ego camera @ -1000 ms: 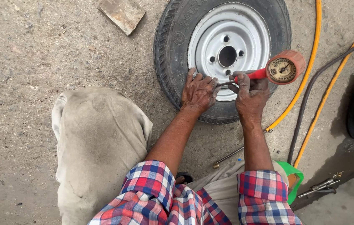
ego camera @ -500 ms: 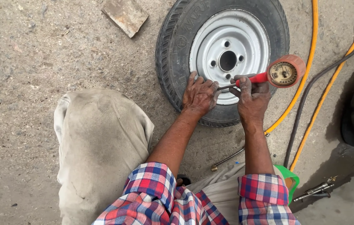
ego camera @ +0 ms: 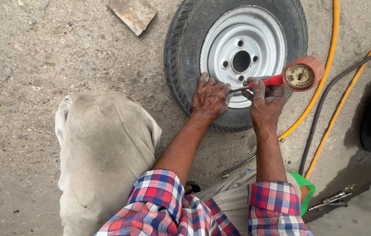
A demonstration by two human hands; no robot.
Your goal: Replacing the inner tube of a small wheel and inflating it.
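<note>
Right hand (ego camera: pixel 265 101) grips the red pressure gauge (ego camera: pixel 300 76), left hand (ego camera: pixel 211 97) pressed, fingers curled, on the tyre's (ego camera: pixel 181 61) grey rim (ego camera: pixel 220 41).

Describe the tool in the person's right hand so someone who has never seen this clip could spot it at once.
Start at the small wheel lying flat on the concrete, black tyre around a silver rim. The right hand at its lower edge holds a pressure gauge. Its red handle and round dial set it apart from the yellow hoses beside it.
</note>
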